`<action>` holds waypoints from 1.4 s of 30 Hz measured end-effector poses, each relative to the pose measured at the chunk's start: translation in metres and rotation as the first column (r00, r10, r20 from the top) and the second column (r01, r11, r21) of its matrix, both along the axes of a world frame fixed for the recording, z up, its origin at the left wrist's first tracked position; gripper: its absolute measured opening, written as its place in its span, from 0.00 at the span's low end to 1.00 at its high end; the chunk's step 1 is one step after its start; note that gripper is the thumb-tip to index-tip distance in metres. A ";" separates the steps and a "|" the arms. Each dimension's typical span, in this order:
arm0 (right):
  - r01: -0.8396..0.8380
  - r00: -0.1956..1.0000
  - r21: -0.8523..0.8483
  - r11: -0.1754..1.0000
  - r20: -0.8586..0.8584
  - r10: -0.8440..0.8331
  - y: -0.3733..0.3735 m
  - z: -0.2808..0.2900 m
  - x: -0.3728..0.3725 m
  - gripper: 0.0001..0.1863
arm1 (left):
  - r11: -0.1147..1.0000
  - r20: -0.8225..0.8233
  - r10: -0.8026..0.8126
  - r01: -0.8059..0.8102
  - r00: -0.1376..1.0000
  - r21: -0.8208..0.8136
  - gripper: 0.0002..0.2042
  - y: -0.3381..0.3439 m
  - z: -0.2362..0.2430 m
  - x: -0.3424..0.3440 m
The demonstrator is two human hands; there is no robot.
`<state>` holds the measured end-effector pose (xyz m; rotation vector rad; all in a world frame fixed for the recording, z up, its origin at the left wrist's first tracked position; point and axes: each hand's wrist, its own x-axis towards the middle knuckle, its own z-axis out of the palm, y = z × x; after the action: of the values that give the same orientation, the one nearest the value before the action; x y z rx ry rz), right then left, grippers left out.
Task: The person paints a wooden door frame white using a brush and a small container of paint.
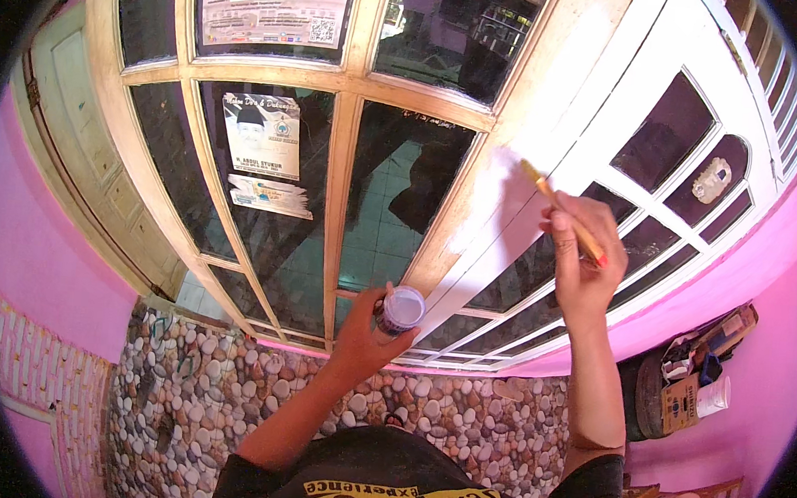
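My right hand (582, 260) is raised at the right, fingers wrapped round a paintbrush (538, 180) with a yellowish handle and a red end. The brush's bristles meet the bare wooden edge of the door frame (476, 176), beside a patch of white paint. Lower down, my left hand (363, 338) grips a small cup (402, 309) of white paint from the side, its open top facing up. To the right, a glazed door leaf (640, 99) is coated white. The glazed panel on the left still shows pale bare wood round its panes.
Paper notices (264, 136) are stuck on the left panes. A pebble-patterned floor (253, 395) lies below. By the pink wall at the right stand cardboard boxes (679, 403) and a white bucket (714, 394). A closed greenish door (78, 120) is at the far left.
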<state>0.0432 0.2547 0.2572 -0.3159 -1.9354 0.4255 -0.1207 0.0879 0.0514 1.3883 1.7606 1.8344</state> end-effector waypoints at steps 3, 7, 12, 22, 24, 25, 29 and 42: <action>-0.005 0.995 0.450 0.893 0.092 -0.040 -0.003 0.016 0.006 0.10 | 0.998 0.031 0.006 -0.005 1.000 -0.055 0.34 -0.015 -0.005 0.000; -0.060 0.918 0.256 0.965 0.394 -0.047 -0.020 -0.011 0.011 0.12 | 0.997 -0.022 0.043 -0.045 0.999 -0.069 0.35 -0.035 -0.014 0.001; -0.016 0.937 0.404 0.915 0.325 -0.127 0.005 0.016 0.004 0.10 | 0.997 0.009 0.024 -0.023 1.000 -0.071 0.35 -0.046 -0.020 0.004; -0.196 0.884 0.386 0.901 0.467 -0.008 -0.013 0.035 0.003 0.08 | 0.984 0.032 0.019 -0.013 0.999 -0.177 0.42 -0.064 -0.025 0.007; -0.072 0.843 0.189 0.979 0.536 -0.042 -0.020 0.035 -0.001 0.06 | 0.984 0.059 0.009 0.002 0.998 -0.180 0.42 -0.064 -0.027 0.009; -0.070 0.845 0.192 0.979 0.533 -0.044 -0.016 0.038 0.000 0.06 | 0.982 0.085 0.001 0.015 0.996 -0.190 0.42 -0.064 -0.027 0.009; -0.020 0.978 0.610 0.792 0.176 -0.111 0.010 0.080 -0.010 0.07 | 0.986 0.066 -0.026 0.036 0.998 -0.162 0.42 -0.065 -0.028 0.009; -0.079 0.995 -0.447 0.891 -0.089 0.043 -0.019 0.024 0.002 0.10 | 0.990 0.022 0.038 -0.035 0.999 -0.136 0.38 -0.077 -0.044 0.014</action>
<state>0.0453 0.2358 0.2808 -0.5301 -1.7588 0.9210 -0.1066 0.0114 0.0075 1.2849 1.8717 1.7060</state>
